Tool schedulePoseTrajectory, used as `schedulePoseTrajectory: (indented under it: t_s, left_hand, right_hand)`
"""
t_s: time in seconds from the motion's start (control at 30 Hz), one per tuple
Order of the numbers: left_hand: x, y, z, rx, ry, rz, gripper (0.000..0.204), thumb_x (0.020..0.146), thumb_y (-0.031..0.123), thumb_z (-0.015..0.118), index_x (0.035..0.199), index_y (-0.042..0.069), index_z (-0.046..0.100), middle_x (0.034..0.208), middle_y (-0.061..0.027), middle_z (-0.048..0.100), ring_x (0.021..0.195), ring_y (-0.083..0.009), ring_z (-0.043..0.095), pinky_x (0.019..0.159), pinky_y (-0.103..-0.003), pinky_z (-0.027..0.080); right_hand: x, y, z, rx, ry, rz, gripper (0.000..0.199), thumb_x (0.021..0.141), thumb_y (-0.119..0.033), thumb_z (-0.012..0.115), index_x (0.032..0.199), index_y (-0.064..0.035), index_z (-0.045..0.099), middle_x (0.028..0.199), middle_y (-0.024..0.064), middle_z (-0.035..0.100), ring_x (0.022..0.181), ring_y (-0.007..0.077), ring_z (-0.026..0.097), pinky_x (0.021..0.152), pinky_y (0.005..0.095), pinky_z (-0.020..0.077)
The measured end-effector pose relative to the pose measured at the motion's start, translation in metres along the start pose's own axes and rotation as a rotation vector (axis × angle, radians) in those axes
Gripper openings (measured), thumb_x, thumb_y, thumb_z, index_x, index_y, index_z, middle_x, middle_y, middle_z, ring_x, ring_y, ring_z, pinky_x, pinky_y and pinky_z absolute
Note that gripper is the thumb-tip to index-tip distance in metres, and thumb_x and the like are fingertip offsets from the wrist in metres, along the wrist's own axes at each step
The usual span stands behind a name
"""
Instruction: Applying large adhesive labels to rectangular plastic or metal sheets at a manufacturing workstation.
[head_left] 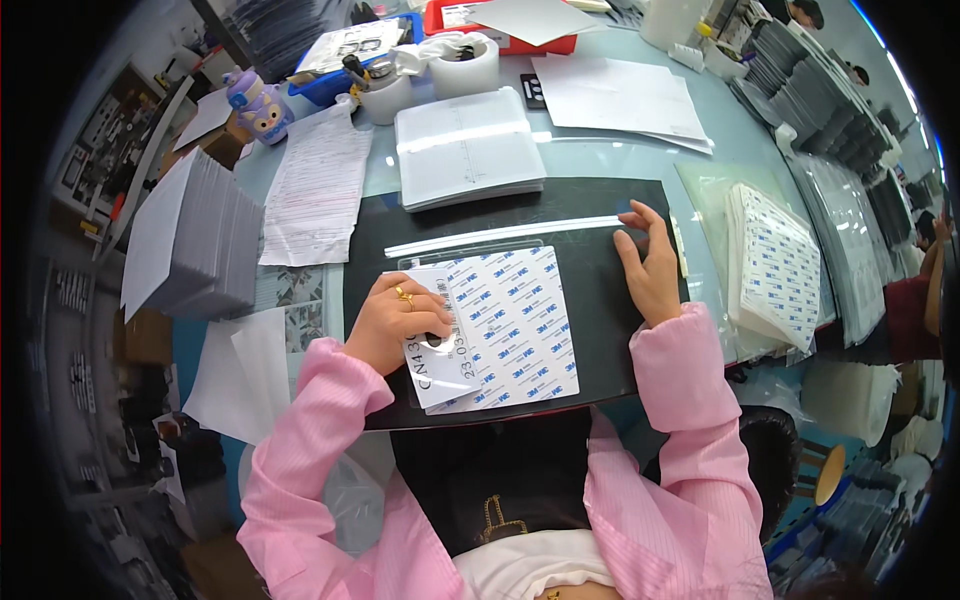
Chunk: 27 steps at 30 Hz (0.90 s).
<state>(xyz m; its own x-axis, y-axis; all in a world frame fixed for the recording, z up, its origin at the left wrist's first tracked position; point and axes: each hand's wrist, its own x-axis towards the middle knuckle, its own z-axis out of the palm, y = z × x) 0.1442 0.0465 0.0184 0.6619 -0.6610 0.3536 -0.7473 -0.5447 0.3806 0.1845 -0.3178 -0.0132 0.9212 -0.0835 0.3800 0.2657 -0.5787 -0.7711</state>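
My left hand point(400, 322) is closed over a narrow white card point(440, 375) with black print, its fingers curled on the upper part. Under that card lies a square sheet point(525, 325) with a white backing and a repeated blue print. A clear panel edge shows beyond the sheet's far side. My right hand point(655, 272) hovers by the right end of a long, thin white strip point(500, 236), thumb and forefinger apart on either side of its tip. Whether they touch it, I cannot tell. All of this rests on a black mat point(605, 350).
A stack of white-covered panels point(470, 145) stands beyond the mat. Upright white sheets point(190, 240) and a written paper point(318, 185) are at left, blue-printed sheets point(780, 265) at right. Tool cups point(385, 95), a purple bottle point(258, 108) and a red tray point(550, 45) line the back.
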Motion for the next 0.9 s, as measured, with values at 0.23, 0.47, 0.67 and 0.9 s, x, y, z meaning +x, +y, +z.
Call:
schedulePoseTrajectory:
  t_s: [0.23, 0.47, 0.67, 0.9]
  left_hand:
    - [0.066, 0.053, 0.067, -0.079, -0.005, 0.244, 0.009, 0.074, 0.014, 0.070, 0.073, 0.020, 0.062, 0.090, 0.0094, 0.071, 0.097, -0.0108, 0.067, 0.092, -0.032, 0.043]
    - [0.080, 0.067, 0.078, -0.127, 0.143, 0.362, 0.006, 0.071, 0.013, 0.068, 0.075, 0.016, 0.063, 0.084, 0.0057, 0.068, 0.086, -0.0128, 0.065, 0.088, -0.031, 0.045]
    - [0.031, 0.079, 0.057, 0.128, 0.056, 0.270, 0.006, 0.072, 0.014, 0.068, 0.074, 0.016, 0.063, 0.083, 0.0069, 0.068, 0.084, -0.0115, 0.065, 0.085, -0.032, 0.046]
    - [-0.050, 0.048, -0.012, 0.202, 0.045, 0.080, 0.009, 0.071, 0.014, 0.068, 0.070, 0.019, 0.060, 0.078, 0.0083, 0.066, 0.079, -0.0111, 0.064, 0.083, -0.031, 0.046]
  right_hand:
    - [0.004, 0.000, 0.000, 0.026, 0.022, -0.016, 0.041, 0.096, -0.012, 0.060, 0.134, -0.0027, 0.048, 0.114, 0.0075, 0.065, 0.097, 0.0144, 0.058, 0.083, 0.0280, 0.0459]
    - [0.005, 0.018, -0.004, 0.149, 0.013, 0.075, 0.040, 0.098, -0.015, 0.060, 0.133, -0.0017, 0.048, 0.106, 0.0072, 0.065, 0.093, 0.0139, 0.059, 0.084, 0.0271, 0.0478]
    - [0.004, 0.016, -0.001, 0.098, -0.007, 0.075, 0.039, 0.099, -0.014, 0.059, 0.133, -0.0011, 0.047, 0.104, 0.0065, 0.065, 0.096, 0.0131, 0.060, 0.086, 0.0265, 0.0475]
    - [0.004, 0.020, -0.003, 0.275, -0.007, 0.108, 0.039, 0.100, -0.012, 0.057, 0.135, -0.0007, 0.044, 0.103, 0.0059, 0.066, 0.095, 0.0125, 0.061, 0.086, 0.0248, 0.0459]
